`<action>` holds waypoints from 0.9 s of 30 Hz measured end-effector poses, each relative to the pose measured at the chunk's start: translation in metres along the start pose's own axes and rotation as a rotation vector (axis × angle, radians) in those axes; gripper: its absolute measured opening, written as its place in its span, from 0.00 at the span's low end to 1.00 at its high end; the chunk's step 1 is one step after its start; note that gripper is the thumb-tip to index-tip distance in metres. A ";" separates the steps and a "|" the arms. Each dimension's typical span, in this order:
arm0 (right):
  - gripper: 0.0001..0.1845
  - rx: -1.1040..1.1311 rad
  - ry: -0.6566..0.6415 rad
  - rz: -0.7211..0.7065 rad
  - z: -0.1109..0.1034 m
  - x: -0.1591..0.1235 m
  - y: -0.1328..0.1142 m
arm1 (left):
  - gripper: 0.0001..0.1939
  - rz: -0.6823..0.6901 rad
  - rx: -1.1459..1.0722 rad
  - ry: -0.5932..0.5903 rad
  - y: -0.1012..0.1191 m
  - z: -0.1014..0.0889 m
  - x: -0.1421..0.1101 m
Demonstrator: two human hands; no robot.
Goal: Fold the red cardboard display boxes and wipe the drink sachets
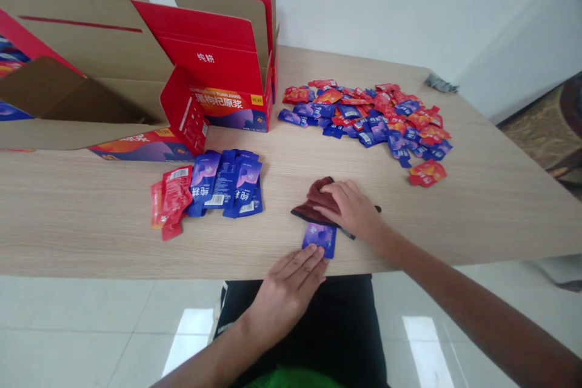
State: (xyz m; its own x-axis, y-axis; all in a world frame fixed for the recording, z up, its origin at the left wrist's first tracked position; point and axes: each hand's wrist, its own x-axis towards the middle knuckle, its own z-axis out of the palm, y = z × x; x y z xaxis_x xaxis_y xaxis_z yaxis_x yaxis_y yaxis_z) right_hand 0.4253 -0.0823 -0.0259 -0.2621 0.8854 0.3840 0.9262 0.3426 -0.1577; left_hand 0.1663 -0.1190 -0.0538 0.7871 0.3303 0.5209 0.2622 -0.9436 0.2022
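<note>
My right hand (352, 209) presses flat on a dark red cloth (318, 197) that lies partly over a blue packet (321, 238) near the table's front edge. The fingers of my left hand (291, 285) are stretched out, their tips touching the packet's near edge, with nothing held. To the left lies a sorted row of blue packets (227, 185) beside a small stack of red packets (171, 200).
A loose heap of red and blue packets (373, 118) covers the far right of the wooden table (477, 194). Open red-lined cardboard boxes (136, 73) stand at the back left. A grey scrap (441, 83) lies at the far corner. Tiled floor lies below.
</note>
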 end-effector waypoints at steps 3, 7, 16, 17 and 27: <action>0.21 -0.094 0.000 0.051 -0.003 0.017 0.022 | 0.15 -0.012 -0.014 -0.014 0.000 -0.001 0.000; 0.26 -0.101 0.199 0.266 -0.020 0.015 0.036 | 0.15 -0.045 -0.080 -0.073 0.000 -0.014 0.013; 0.34 0.188 0.445 0.837 -0.040 -0.076 0.016 | 0.16 -0.388 -0.086 -0.104 -0.018 -0.014 0.092; 0.35 0.211 0.442 0.890 -0.039 -0.084 0.014 | 0.18 -0.443 -0.040 -0.121 -0.020 -0.009 0.100; 0.45 0.341 0.512 1.145 -0.035 -0.104 0.005 | 0.18 -0.636 -0.014 -0.432 -0.045 0.003 0.145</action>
State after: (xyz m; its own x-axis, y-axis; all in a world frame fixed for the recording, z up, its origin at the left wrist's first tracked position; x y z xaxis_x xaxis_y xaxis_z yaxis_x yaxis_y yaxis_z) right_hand 0.4670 -0.1833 -0.0352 0.8295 0.5326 0.1679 0.4186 -0.3942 -0.8182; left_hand 0.2706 -0.0290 0.0105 0.6363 0.7684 -0.0687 0.7325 -0.5739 0.3661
